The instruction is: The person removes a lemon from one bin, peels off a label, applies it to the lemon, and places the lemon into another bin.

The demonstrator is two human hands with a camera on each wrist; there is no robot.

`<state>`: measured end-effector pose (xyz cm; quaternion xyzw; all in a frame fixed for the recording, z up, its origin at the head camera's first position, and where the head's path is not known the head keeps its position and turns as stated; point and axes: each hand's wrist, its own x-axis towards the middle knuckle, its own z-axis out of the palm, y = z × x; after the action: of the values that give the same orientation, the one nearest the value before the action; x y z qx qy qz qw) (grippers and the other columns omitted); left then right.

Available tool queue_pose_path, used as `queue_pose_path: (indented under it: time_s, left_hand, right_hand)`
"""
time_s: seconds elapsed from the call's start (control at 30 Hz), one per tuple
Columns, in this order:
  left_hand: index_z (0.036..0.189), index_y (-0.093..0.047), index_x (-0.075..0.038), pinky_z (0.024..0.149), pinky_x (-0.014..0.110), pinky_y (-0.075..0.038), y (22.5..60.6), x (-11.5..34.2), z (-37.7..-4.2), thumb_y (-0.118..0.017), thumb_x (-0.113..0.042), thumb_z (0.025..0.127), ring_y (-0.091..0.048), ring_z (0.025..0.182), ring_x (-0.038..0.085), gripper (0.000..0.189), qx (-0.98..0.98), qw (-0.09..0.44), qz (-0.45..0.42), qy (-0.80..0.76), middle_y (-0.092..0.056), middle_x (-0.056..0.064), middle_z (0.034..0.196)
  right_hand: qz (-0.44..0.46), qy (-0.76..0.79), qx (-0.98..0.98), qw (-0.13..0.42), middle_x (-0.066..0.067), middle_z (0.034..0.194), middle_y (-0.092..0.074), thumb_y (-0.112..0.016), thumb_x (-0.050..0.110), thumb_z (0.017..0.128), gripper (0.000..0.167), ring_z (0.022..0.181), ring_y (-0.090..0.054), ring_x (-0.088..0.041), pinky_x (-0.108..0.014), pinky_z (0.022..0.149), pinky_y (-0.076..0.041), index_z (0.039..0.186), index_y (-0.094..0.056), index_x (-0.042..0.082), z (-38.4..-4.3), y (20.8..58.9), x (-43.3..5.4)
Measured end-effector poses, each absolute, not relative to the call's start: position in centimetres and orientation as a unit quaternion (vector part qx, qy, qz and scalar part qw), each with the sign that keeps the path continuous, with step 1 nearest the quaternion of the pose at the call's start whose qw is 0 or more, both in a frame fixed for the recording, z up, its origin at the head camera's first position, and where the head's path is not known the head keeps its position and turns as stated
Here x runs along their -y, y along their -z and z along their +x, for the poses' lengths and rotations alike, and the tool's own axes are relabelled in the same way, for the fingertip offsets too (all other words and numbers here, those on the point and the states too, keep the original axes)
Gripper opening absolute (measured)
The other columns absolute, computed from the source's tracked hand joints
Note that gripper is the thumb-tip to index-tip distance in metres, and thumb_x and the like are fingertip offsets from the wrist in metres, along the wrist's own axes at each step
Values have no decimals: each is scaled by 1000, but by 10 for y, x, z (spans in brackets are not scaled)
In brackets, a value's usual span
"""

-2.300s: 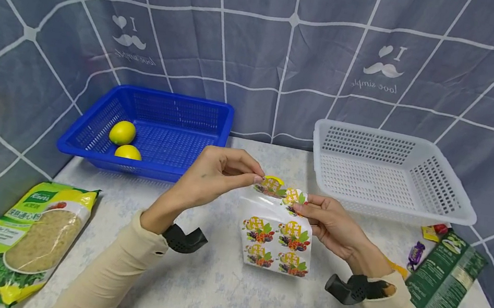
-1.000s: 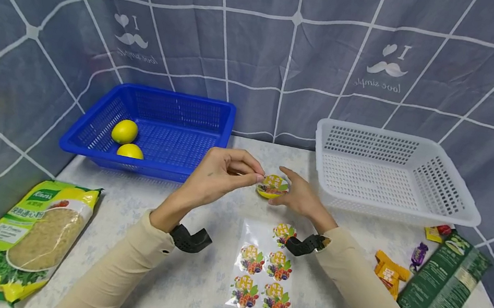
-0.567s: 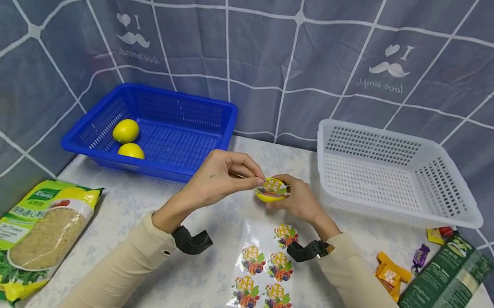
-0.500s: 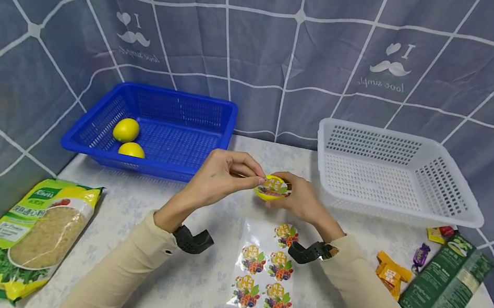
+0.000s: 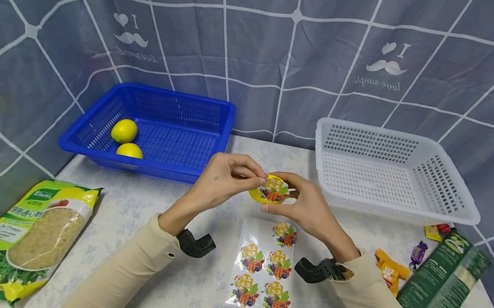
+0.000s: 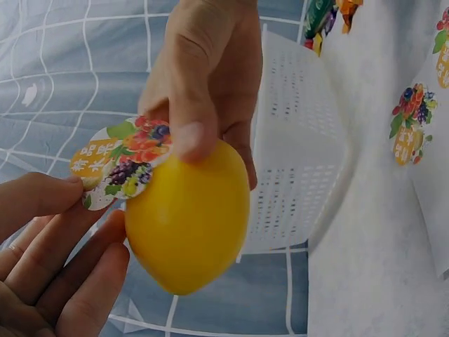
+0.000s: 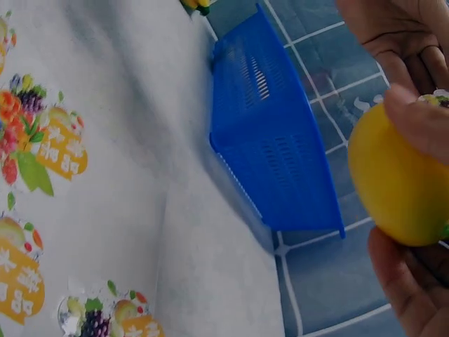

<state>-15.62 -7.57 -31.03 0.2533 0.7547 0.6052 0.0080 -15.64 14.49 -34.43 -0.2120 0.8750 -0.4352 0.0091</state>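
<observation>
My left hand [image 5: 228,179] pinches one edge of a round fruit-print sticker [image 6: 125,163] between thumb and finger. A yellow lemon [image 6: 191,221] is held by my right hand [image 5: 312,208], with the thumb on one side and the fingers behind. The sticker overlaps the lemon near the right thumb; how much of it touches the skin I cannot tell. Below the hands, a white sticker sheet [image 5: 260,261] lies on the table, bearing several more fruit stickers. In the right wrist view the lemon fills the right side and the sticker is mostly hidden.
A blue basket [image 5: 150,166] with two lemons [image 5: 124,131] stands back left, a white basket [image 5: 390,212] back right. At left lies a Knorr bag [image 5: 26,239]. At right are a green package [image 5: 443,287], an orange-wrapped item [image 5: 390,271] and a purple-wrapped candy [image 5: 418,254].
The right hand let go of the sticker sheet, now on the table, and took hold of the lemon. The left hand kept its pinch on the sticker, which now faces up more.
</observation>
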Motion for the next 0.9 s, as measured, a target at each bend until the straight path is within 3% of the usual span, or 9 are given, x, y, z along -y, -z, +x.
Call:
queue_pose_path:
  time_s: [0.37,0.7,0.9]
  left_hand:
    - [91,-75,-6,74,35,-55,312,74,-155,-74,-7,87,-72,82,16,4,-754,-15,255,-606,-75,3,85]
    - [91,-75,-8,70,33,-55,315,72,-153,-75,-8,87,-72,83,14,4,-766,-22,238,-597,-75,1,85]
    - [90,-76,-5,73,31,-59,318,68,-151,-74,-3,86,-73,84,15,4,-758,-58,241,-603,-75,4,86]
  right_hand:
    - [-215,468,-857,2,-4,129,-62,-88,34,73,69,105,-61,-22,-37,91,-52,132,-61,9,-154,346,-151]
    - [-210,497,-842,13,-2,124,-64,-87,31,75,63,105,-60,-19,-36,94,-51,130,-63,10,-155,349,-150]
    - [-221,503,-836,6,-4,126,-63,-87,28,75,63,105,-61,-18,-33,94,-51,130,-63,8,-154,350,-149]
